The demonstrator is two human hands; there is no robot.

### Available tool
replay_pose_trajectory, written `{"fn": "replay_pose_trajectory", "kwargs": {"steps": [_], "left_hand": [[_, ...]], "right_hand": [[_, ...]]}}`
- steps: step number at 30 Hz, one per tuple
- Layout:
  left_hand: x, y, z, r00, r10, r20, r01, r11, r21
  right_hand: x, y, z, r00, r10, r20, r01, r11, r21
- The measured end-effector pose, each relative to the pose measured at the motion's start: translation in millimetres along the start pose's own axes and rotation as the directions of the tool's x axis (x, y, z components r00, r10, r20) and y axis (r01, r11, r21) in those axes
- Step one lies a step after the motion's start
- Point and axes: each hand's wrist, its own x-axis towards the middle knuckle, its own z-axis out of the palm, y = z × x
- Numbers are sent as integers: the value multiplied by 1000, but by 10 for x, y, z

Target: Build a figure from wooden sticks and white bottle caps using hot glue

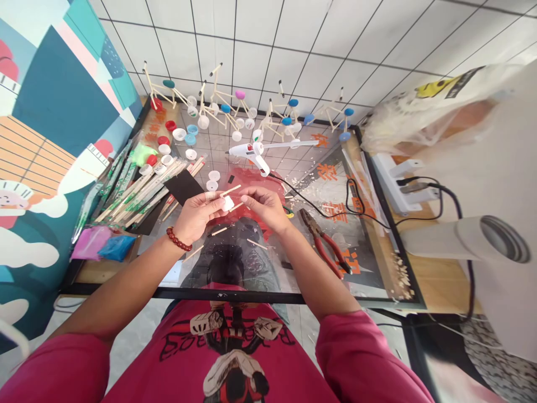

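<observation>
White plastic cap (227,204) pinched in the left hand (196,217), right hand (265,208) curled just beside it, its grip unclear.

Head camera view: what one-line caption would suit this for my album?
Left hand and right hand handle a small white piece near a white glue gun.

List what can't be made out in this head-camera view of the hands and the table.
Head view:
- white piece: the left hand and right hand hide most of it, so its full shape and whether the right hand touches it are unclear
- plastic bag: its contents are blurred behind the film
- stick models: their joints are too small to read
</observation>
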Motion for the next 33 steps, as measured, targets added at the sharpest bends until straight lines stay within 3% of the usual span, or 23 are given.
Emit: {"fn": "replay_pose_trajectory", "kwargs": {"steps": [15, 25, 33], "left_hand": [[-26, -11, -2, 998, -2, 70, -3, 997, 80], [-18, 35, 27, 999, -15, 32, 16, 999, -37], [-16, 5, 40, 997, 24, 75, -18, 996, -86]], "right_hand": [[-2, 41, -25, 999, -37, -27, 37, 999, -31], [2, -6, -13, 1000, 20, 3, -20, 1000, 10], [5, 9, 1, 1000, -16, -5, 16, 999, -38]]}}
